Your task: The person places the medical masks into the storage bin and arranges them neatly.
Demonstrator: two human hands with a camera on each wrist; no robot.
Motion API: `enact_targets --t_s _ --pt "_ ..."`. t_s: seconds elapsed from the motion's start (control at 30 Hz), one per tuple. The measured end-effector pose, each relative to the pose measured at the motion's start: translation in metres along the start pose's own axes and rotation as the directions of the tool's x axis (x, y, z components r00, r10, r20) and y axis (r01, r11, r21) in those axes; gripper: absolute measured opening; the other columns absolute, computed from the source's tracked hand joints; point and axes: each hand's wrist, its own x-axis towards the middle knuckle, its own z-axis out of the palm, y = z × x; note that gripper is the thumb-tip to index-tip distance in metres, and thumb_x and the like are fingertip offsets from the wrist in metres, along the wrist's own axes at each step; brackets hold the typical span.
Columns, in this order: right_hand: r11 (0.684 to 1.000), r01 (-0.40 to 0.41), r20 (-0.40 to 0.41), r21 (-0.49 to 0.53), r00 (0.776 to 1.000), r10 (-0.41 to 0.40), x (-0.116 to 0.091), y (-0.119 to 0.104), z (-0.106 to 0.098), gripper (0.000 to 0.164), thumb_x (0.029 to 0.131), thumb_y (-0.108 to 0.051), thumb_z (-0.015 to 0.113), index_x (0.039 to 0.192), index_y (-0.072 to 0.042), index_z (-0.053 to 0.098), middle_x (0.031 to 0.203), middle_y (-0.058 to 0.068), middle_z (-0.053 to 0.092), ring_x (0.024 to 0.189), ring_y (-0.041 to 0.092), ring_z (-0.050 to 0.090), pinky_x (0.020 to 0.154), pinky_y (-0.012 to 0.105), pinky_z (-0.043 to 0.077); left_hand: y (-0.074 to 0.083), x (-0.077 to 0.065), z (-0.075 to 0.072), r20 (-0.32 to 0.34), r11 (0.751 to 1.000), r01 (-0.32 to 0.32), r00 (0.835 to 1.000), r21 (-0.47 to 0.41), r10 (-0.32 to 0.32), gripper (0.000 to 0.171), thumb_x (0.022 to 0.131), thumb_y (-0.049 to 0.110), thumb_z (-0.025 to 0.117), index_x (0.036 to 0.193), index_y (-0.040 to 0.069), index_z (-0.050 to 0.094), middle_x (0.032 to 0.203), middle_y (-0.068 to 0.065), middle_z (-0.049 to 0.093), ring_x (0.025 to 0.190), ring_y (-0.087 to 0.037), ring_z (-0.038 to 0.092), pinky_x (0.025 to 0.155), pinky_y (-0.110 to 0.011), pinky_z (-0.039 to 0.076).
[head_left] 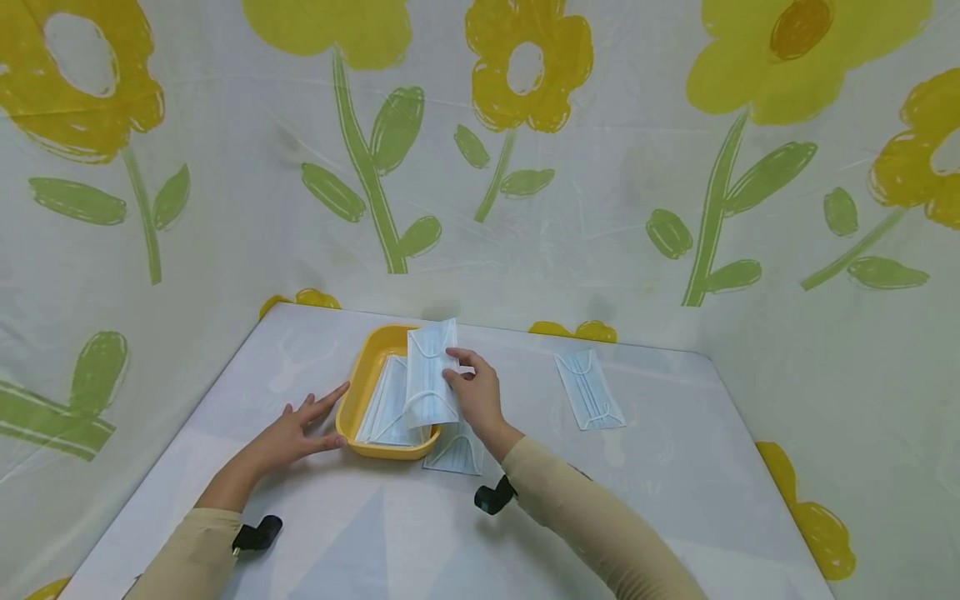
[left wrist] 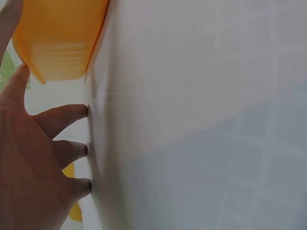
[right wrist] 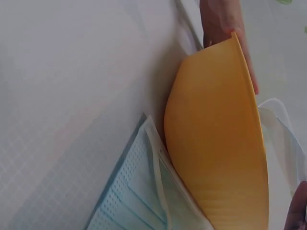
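Over the right side of a yellow plastic tray (head_left: 354, 396), my right hand (head_left: 483, 398) pinches a light blue face mask (head_left: 429, 375) by its right edge between thumb and fingers. Several more face masks (head_left: 384, 407) lie stacked inside the tray. With fingers spread, my left hand (head_left: 294, 435) touches the tray's left rim; in the left wrist view its other fingertips (left wrist: 81, 111) rest on the tabletop. Another face mask (head_left: 459, 457) lies on the table against the tray's front right corner, partly hidden by the held one.
One more face mask (head_left: 591, 390) lies on the white table (head_left: 675, 483), to the right of my right hand. A flower-printed curtain (head_left: 585, 242) rises behind the table and along its sides. Each wrist carries a small black device (head_left: 258, 533).
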Motion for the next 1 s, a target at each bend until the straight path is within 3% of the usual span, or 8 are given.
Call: enact_targets --t_s 0.5,0.77,1.0 --pt "0.999 -0.050 0.069 0.005 0.996 0.049 -0.007 -0.005 0.024 0.033 0.092 -0.010 0.076 0.123 -0.019 0.071 0.114 0.001 0.063 0.082 0.014 0.064 0.074 0.026 0.060 0.003 -0.003 -0.002 0.008 1.000 -0.002 1.000 0.004 0.002 0.094 0.086 0.054 0.076 0.162 0.032 0.025 0.167 -0.018 0.020 0.149 -0.057 0.004 0.109 -0.083 0.002" --pt "0.999 -0.036 0.100 0.001 0.994 0.036 -0.011 -0.013 0.035 0.035 0.091 -0.010 0.077 0.125 -0.018 0.071 0.115 0.000 0.063 0.084 0.013 0.061 0.071 0.023 0.057 0.003 -0.003 -0.002 0.008 1.000 0.003 1.000 0.003 -0.003 0.095 0.085 0.055 0.076 0.162 0.033 0.025 0.167 -0.018 0.019 0.150 -0.056 0.004 0.110 -0.082 0.001" --pt "0.997 -0.058 0.127 -0.042 0.990 0.063 -0.014 -0.016 0.043 0.039 0.090 -0.008 0.077 0.127 -0.018 0.069 0.113 0.001 0.064 0.083 0.012 0.063 0.073 0.026 0.059 0.003 -0.003 -0.002 0.007 1.000 0.015 1.000 0.007 -0.015 0.095 0.086 0.055 0.076 0.162 0.030 0.025 0.167 -0.018 0.019 0.149 -0.057 0.004 0.109 -0.082 0.002"
